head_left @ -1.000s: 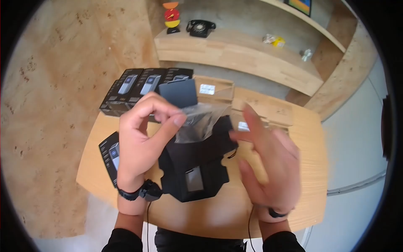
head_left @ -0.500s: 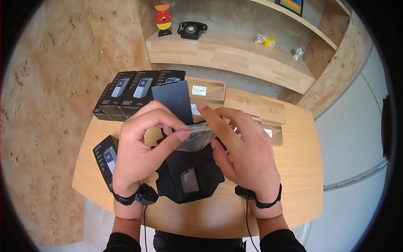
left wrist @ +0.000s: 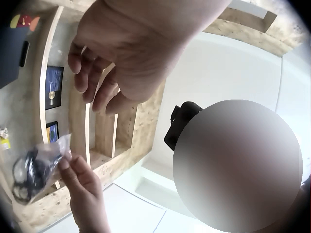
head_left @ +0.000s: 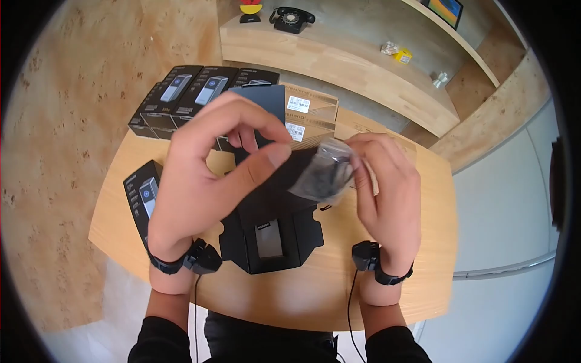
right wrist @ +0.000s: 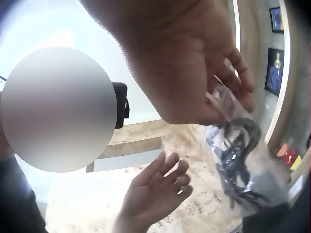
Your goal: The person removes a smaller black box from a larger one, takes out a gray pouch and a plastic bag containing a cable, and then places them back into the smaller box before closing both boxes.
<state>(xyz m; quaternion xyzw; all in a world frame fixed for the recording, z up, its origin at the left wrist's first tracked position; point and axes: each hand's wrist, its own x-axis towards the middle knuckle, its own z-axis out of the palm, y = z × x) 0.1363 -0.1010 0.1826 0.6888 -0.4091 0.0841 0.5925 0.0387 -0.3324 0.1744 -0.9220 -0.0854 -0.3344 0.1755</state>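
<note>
My right hand (head_left: pixel 390 193) pinches the edge of a clear plastic bag (head_left: pixel 324 175) between thumb and fingers. A coiled black cable (right wrist: pixel 238 162) shows through the bag in the right wrist view. To its left my left hand (head_left: pixel 203 175) hovers with fingers loosely bent and nothing in them; the left wrist view shows those fingers (left wrist: pixel 90 80) apart from the bag. Below both hands an opened black box (head_left: pixel 236 245) lies on the table with its flaps spread. A grey rectangular piece (head_left: pixel 270 241) shows inside it.
Several black printed boxes (head_left: pixel 209 91) are stacked at the back left, and another black box (head_left: pixel 144 193) lies at the left edge. A dark grey box (head_left: pixel 266 100) stands behind my left hand. Brown cartons (head_left: pixel 315 100) fill the table's back. Beyond is a shelf with a black telephone (head_left: pixel 292 19).
The bag has passed from my left hand to my right and moved rightward. My right hand, earlier free, now pinches it, while the left has let go.
</note>
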